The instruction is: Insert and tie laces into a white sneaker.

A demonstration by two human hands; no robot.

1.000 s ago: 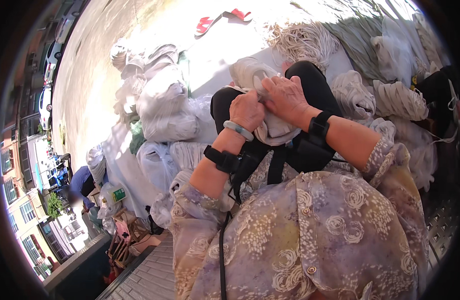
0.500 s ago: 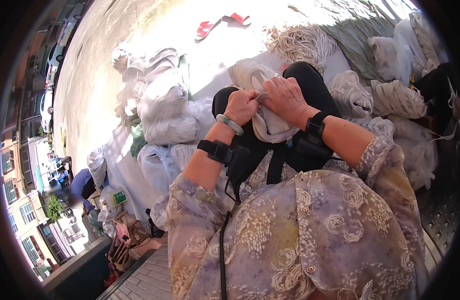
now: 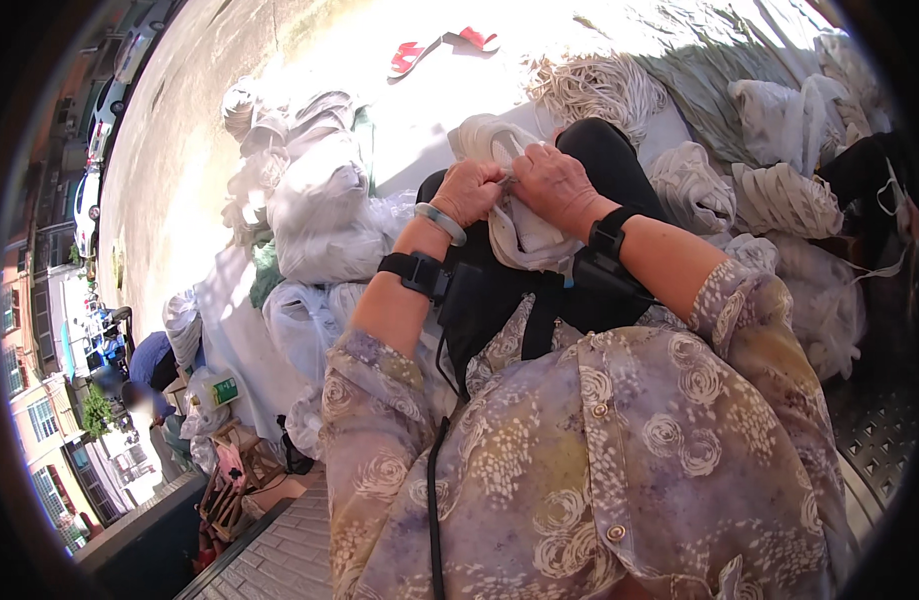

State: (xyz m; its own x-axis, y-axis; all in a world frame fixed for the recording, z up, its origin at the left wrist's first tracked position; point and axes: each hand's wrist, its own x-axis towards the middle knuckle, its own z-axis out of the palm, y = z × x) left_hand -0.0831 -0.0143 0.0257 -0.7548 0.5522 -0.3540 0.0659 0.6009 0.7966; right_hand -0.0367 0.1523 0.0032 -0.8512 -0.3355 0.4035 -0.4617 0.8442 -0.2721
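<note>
A bundle of cream fabric strips (image 3: 527, 243) rests on my lap, between the thighs of my black trousers. My left hand (image 3: 466, 192) is closed in a pinch at its upper part, knuckles up. Right beside it, my right hand (image 3: 554, 184) is closed too, its fingers pressed together on the same spot. Between the two fists a short bit of pale strip shows, seemingly held from both sides. The fingertips are mostly hidden by the backs of the hands.
White plastic bags (image 3: 319, 215) of pale material are heaped at my left. Coiled fabric strips (image 3: 691, 190) lie at my right, and a loose pile of cords (image 3: 604, 95) ahead. Red sandals (image 3: 474, 40) lie farther off. Another person (image 3: 154, 365) bends at the far left.
Both hands stay closed on the bundle; the left one has shifted slightly away from my body. The whole view has drifted a little.
</note>
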